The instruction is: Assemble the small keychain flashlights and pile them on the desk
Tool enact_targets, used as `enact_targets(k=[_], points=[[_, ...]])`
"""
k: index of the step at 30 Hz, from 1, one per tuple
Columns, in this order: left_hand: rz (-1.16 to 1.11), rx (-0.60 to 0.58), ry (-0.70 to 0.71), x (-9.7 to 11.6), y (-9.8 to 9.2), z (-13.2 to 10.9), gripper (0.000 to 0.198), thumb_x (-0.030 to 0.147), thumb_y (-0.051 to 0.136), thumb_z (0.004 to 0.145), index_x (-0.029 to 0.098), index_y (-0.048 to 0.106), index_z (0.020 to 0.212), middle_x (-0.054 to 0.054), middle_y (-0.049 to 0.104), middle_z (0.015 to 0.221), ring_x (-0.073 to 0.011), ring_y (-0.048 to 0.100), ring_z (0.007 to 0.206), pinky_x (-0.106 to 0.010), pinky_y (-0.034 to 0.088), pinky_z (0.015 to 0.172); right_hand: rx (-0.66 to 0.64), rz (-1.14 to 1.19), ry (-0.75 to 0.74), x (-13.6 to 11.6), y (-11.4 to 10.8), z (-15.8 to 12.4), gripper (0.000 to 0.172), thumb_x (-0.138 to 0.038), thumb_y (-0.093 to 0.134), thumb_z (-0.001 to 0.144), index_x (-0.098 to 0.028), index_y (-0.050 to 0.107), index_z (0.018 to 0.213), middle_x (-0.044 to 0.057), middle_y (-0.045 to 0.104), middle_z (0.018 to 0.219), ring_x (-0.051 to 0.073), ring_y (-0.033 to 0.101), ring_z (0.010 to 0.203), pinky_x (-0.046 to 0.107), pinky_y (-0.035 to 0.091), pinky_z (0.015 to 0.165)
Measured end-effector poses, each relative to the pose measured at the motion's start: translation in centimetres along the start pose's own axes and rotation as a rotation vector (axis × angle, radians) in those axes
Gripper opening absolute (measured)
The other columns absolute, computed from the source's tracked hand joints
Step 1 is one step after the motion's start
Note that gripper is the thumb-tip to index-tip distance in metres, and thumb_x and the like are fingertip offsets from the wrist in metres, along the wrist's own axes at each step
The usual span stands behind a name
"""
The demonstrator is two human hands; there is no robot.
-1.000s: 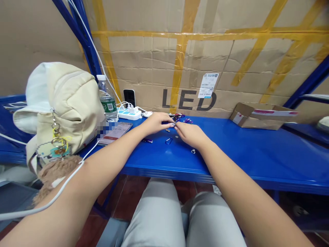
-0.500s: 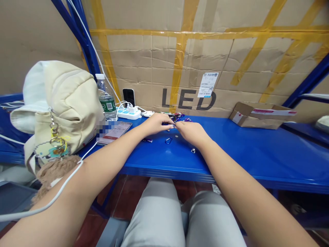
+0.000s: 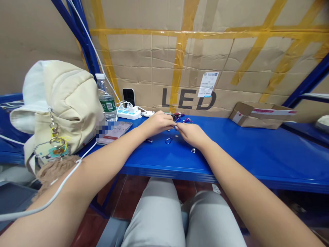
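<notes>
My left hand (image 3: 160, 121) and my right hand (image 3: 189, 132) meet above the blue table (image 3: 164, 159), fingertips pinched close together. Between them is something small that I cannot make out. Just behind the fingers lies a pile of small purple, black and metallic parts (image 3: 178, 116). A blue carabiner (image 3: 168, 140) rests on the table in front of the hands, with a small round piece (image 3: 176, 136) beside it. Nearer my right wrist is a small silvery metal piece (image 3: 193, 150). Under my left forearm, a short dark purple piece (image 3: 149, 140) shows in part.
On the left stand a cream backpack (image 3: 72, 96), a water bottle (image 3: 106, 99), a phone (image 3: 115, 133) and a white power strip (image 3: 128, 112). A white cable (image 3: 61, 192) crosses my left arm. An open cardboard box (image 3: 259, 116) sits at the right rear, before a taped cardboard wall (image 3: 144, 65).
The fingers of my left hand have curled in more, and its tips have come closer to my right fingertips. The loose parts on the table have stayed in place.
</notes>
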State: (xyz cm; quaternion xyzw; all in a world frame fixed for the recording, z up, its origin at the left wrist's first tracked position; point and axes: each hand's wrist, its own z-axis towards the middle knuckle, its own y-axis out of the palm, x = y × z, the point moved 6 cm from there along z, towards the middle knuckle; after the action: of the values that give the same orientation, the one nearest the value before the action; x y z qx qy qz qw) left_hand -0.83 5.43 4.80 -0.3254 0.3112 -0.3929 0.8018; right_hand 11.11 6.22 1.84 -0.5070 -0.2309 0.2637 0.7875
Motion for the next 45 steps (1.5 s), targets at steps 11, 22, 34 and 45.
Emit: enact_targets(k=[11, 22, 34, 45], points=[[-0.042, 0.061, -0.102, -0.3, -0.6, 0.2, 0.018, 0.033, 0.053, 0.086, 0.02, 0.063, 0.094, -0.004, 0.068, 0.091, -0.0143, 0.062, 0.089, -0.029, 0.035, 0.078, 0.085, 0.096, 0.05, 0.1, -0.6, 0.1, 0.033, -0.032, 0.024, 0.096, -0.019, 0.054, 0.096, 0.007, 0.066, 0.094, 0.018, 0.058, 0.078, 0.025, 0.032, 0.062], [-0.211, 0.021, -0.23, -0.6, 0.1, 0.6, 0.018, 0.028, 0.056, 0.082, 0.019, 0.065, 0.096, -0.004, 0.068, 0.096, -0.0158, 0.062, 0.088, -0.026, 0.044, 0.077, 0.09, 0.13, 0.104, 0.7, -0.9, 0.2, 0.035, -0.034, 0.023, 0.095, -0.019, 0.054, 0.096, 0.008, 0.065, 0.091, 0.019, 0.058, 0.08, 0.025, 0.033, 0.064], [-0.449, 0.046, -0.456, -0.8, 1.1, 0.5, 0.016, 0.022, 0.059, 0.078, 0.017, 0.065, 0.091, -0.001, 0.07, 0.085, -0.0134, 0.065, 0.079, -0.023, 0.048, 0.072, 0.185, 0.426, 0.117, 1.3, -0.9, 0.3, 0.038, -0.04, 0.027, 0.093, -0.018, 0.052, 0.075, 0.005, 0.061, 0.075, 0.015, 0.053, 0.069, 0.025, 0.036, 0.064], [-0.416, 0.146, -0.439, -0.7, 0.0, 0.5, 0.017, 0.024, 0.058, 0.08, 0.018, 0.066, 0.094, -0.002, 0.07, 0.088, -0.0127, 0.062, 0.078, -0.024, 0.047, 0.071, 0.087, 1.36, 0.377, 2.0, 1.5, 0.6, 0.033, -0.053, 0.049, 0.082, -0.021, 0.044, 0.09, 0.003, 0.059, 0.094, 0.011, 0.058, 0.067, 0.021, 0.045, 0.049]])
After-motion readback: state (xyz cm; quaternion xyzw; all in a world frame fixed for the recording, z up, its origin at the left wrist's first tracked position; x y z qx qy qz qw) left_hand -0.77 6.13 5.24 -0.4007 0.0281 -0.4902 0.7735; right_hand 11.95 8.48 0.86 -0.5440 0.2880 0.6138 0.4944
